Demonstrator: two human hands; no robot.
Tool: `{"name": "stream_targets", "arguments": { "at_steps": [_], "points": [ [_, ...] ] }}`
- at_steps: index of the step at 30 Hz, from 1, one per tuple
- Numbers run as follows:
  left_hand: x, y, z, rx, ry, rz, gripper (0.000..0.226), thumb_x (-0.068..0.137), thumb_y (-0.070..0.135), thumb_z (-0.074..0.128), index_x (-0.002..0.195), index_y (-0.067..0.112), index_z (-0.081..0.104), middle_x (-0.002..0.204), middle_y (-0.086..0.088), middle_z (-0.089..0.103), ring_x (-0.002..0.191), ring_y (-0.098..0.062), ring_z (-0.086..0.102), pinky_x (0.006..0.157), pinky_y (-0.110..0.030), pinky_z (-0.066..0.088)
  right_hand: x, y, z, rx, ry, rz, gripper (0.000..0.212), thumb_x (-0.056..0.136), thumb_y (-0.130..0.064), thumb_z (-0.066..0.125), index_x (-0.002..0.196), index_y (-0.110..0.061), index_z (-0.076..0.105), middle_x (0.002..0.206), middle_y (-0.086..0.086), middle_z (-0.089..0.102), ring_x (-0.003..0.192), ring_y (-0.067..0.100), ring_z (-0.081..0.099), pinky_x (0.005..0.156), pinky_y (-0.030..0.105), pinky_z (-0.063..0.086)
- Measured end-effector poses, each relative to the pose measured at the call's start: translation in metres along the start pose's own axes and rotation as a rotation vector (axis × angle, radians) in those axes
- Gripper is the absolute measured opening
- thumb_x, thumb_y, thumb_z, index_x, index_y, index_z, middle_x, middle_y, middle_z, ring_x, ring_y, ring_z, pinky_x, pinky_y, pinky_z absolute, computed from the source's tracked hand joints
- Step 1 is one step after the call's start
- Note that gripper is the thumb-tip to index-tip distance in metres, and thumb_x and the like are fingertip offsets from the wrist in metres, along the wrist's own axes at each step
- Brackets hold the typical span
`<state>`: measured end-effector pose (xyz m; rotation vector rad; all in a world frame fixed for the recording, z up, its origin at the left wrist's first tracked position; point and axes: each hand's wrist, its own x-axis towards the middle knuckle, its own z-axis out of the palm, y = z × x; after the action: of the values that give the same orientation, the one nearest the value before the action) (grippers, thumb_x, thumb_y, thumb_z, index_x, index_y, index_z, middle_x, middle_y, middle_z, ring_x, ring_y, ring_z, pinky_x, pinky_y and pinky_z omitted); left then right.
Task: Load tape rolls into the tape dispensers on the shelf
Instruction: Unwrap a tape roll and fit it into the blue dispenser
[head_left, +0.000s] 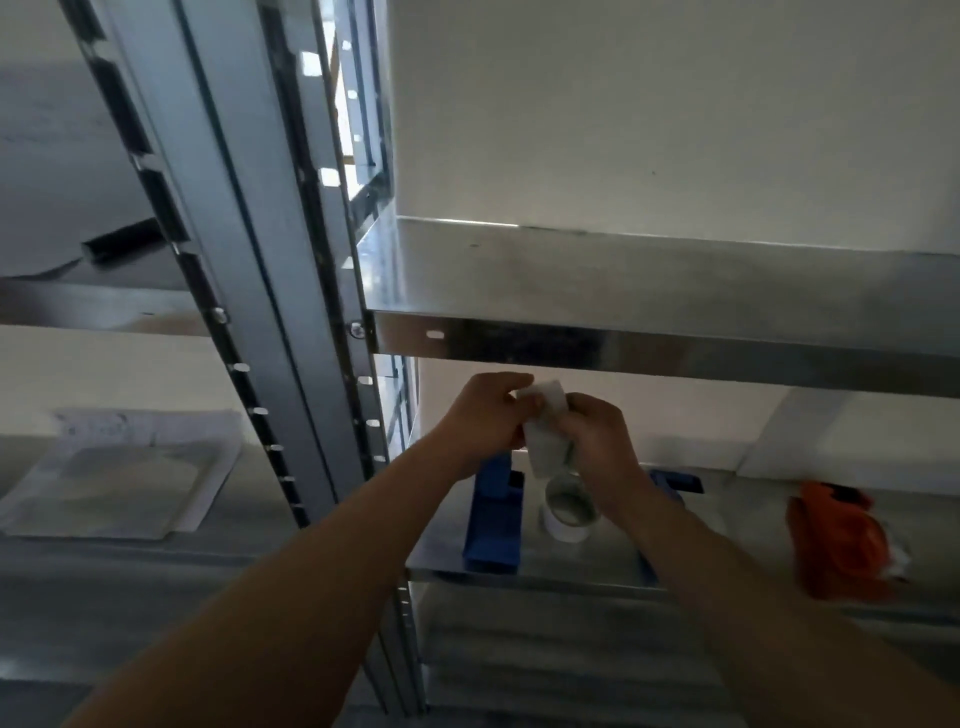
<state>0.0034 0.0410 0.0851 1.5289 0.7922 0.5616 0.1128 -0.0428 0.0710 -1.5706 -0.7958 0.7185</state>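
Both hands hold a clear tape roll (545, 431) edge-on above the middle shelf (550, 574). My left hand (483, 415) grips its upper left side and my right hand (597, 436) grips its right side. Below them a second tape roll (569, 509) lies on the shelf. A blue tape dispenser (493, 525) stands just left of that roll. Another blue dispenser (675, 480) sits behind my right wrist, mostly hidden. An orange dispenser (836, 540) stands at the right of the shelf.
The metal shelf above (649, 291) overhangs close over my hands. Slotted steel uprights (291, 312) rise at the left. A stack of papers (114, 478) lies on the neighbouring shelf to the left. A white wall backs the rack.
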Motion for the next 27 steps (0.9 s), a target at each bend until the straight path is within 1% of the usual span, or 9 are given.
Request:
{"name": "stream_targets", "arguments": {
  "at_steps": [3,7,9,11,14,17,20,24,27],
  "points": [
    [0.001,0.002,-0.011,-0.087,-0.034,-0.027,0.026,0.097,0.019,0.056,0.119,0.008,0.063,0.103,-0.013,0.068,0.088,-0.022,0.069,0.066,-0.028,0.059,-0.003,0.000,0.009,-0.046,0.033,-0.053,0.013,0.088,-0.014,0.063,0.081,-0.004,0.068,0.078,0.014,0.067,0.073,0.028,0.062,0.066,0.037,0.050],
    [0.001,0.005,-0.014,-0.044,-0.005,-0.006,0.013,0.097,0.025,0.057,0.095,0.020,0.069,0.090,-0.009,0.071,0.078,-0.020,0.071,0.064,-0.029,0.061,-0.009,-0.003,0.017,-0.002,0.100,-0.078,0.034,0.093,-0.023,0.062,0.079,0.008,0.064,0.077,0.026,0.064,0.066,0.024,0.057,0.063,0.035,0.046],
    [0.007,0.000,-0.016,0.224,0.016,0.105,0.020,0.098,0.029,0.055,0.097,0.018,0.071,0.087,-0.008,0.071,0.075,-0.018,0.069,0.066,-0.031,0.061,-0.011,-0.002,0.021,-0.023,0.157,-0.052,0.043,0.094,-0.030,0.059,0.070,0.005,0.060,0.068,0.024,0.061,0.060,0.020,0.054,0.060,0.033,0.045],
    [0.010,-0.004,-0.016,0.535,-0.011,0.260,0.029,0.099,0.035,0.050,0.106,0.017,0.072,0.093,-0.005,0.072,0.080,-0.014,0.066,0.078,-0.034,0.058,-0.010,0.000,0.021,-0.052,0.208,-0.012,0.046,0.096,-0.034,0.057,0.066,0.001,0.059,0.063,0.019,0.059,0.057,0.018,0.052,0.058,0.030,0.043],
    [0.009,-0.001,-0.014,0.757,-0.069,0.410,0.036,0.096,0.045,0.050,0.109,0.021,0.072,0.094,0.001,0.073,0.083,-0.013,0.064,0.082,-0.032,0.052,-0.007,0.001,0.016,-0.063,0.268,0.011,0.051,0.096,-0.036,0.055,0.082,0.013,0.062,0.080,0.030,0.066,0.064,0.028,0.057,0.064,0.035,0.048],
    [0.008,0.004,-0.009,0.831,-0.115,0.488,0.030,0.090,0.040,0.062,0.105,0.016,0.073,0.086,-0.001,0.072,0.078,-0.014,0.063,0.079,-0.036,0.051,-0.001,0.000,0.010,-0.153,0.291,-0.004,0.049,0.096,-0.037,0.054,0.085,0.009,0.067,0.082,0.028,0.068,0.078,0.038,0.064,0.076,0.044,0.052],
    [0.009,0.009,-0.008,0.787,-0.122,0.484,0.029,0.087,0.034,0.069,0.108,0.014,0.074,0.082,0.000,0.070,0.073,-0.011,0.061,0.078,-0.035,0.053,0.003,-0.001,0.006,-0.223,0.252,0.001,0.048,0.097,-0.037,0.052,0.077,0.005,0.067,0.074,0.023,0.066,0.068,0.032,0.060,0.065,0.037,0.046],
    [0.012,0.012,-0.005,0.840,-0.171,0.461,0.025,0.094,0.029,0.061,0.107,0.010,0.073,0.075,0.003,0.061,0.069,-0.011,0.056,0.073,-0.029,0.049,0.006,0.003,-0.001,-0.226,0.190,0.025,0.043,0.098,-0.031,0.051,0.067,-0.002,0.058,0.067,0.016,0.057,0.061,0.021,0.050,0.058,0.031,0.038],
    [0.014,0.010,-0.002,0.876,-0.169,0.440,0.026,0.099,0.023,0.053,0.108,0.009,0.072,0.090,-0.006,0.070,0.084,-0.019,0.064,0.078,-0.028,0.048,0.009,0.008,-0.009,-0.237,0.135,0.032,0.038,0.097,-0.029,0.053,0.068,-0.004,0.058,0.069,0.014,0.058,0.065,0.022,0.051,0.061,0.031,0.040]
  ]
}}
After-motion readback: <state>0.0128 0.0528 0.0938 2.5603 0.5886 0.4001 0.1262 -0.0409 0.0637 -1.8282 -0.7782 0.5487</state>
